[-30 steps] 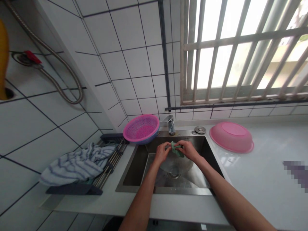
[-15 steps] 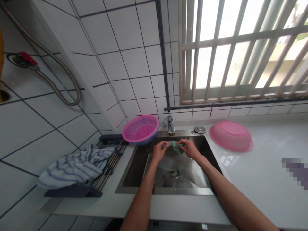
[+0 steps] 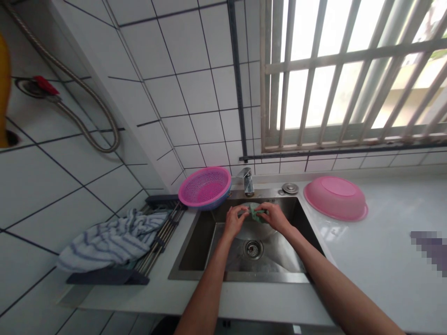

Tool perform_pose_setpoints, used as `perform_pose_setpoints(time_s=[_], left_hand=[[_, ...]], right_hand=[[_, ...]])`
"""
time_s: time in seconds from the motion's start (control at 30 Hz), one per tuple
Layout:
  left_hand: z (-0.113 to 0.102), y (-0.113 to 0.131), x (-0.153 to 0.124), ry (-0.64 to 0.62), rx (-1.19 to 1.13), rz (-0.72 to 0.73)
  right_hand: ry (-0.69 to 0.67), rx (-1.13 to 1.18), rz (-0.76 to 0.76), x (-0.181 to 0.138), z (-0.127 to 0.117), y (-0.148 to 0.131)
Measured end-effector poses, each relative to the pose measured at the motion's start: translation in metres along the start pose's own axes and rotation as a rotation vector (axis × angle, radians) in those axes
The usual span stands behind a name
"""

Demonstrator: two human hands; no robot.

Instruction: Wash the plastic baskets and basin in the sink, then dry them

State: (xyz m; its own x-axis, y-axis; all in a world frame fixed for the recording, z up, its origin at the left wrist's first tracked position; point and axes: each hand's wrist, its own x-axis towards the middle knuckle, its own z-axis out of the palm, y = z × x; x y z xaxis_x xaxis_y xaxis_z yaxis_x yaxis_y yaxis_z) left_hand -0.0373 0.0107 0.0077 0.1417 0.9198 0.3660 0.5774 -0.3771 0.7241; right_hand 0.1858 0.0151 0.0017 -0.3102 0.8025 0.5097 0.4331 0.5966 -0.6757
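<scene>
Over the stainless steel sink (image 3: 195, 275), both hands are at a round, greyish, shiny piece that looks like a pot lid (image 3: 252, 231). My left hand (image 3: 236, 220) pinches its upper left edge, thumb and fingers closed. A crumpled green cloth (image 3: 257, 214) is gripped in my right hand (image 3: 273, 215) and pressed to the lid's upper edge. The lid's exact kind is hard to make out, since the hands and cloth cover part of its far edge. Below the lid shows the drain (image 3: 253, 250).
Behind the sink stands a faucet (image 3: 248, 181), with a drain stopper (image 3: 290, 188) beside it. Pink and blue baskets (image 3: 205, 187) sit at the back left corner. An upturned pink basin (image 3: 335, 197) lies right. Left, a striped cloth (image 3: 111, 239) covers a roll-up rack (image 3: 159, 242).
The lid has tilted and its near edge has risen, so the whole drain now shows. The left hand has shifted slightly right, toward the cloth; the right hand stays nearly in place.
</scene>
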Motion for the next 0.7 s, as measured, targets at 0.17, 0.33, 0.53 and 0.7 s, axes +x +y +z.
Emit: perform_pose_setpoints(time_s=[0.17,0.33,0.53,0.7], left_hand=[[0.003,-0.002,0.001,-0.011,0.033,-0.016],[-0.003,-0.005,0.002,0.013,-0.013,-0.013],[0.004,-0.008,0.002,-0.041,-0.084,0.001],[-0.008,-0.017,0.007,0.052,-0.264,0.008]], right_hand=[[-0.017,0.014,-0.038,0.001,0.002,0.001],[0.007,-0.005,-0.006,0.000,-0.001,0.004],[-0.029,-0.007,-0.063,0.000,0.004,-0.005],[0.065,0.035,0.039,0.003,-0.009,0.006]])
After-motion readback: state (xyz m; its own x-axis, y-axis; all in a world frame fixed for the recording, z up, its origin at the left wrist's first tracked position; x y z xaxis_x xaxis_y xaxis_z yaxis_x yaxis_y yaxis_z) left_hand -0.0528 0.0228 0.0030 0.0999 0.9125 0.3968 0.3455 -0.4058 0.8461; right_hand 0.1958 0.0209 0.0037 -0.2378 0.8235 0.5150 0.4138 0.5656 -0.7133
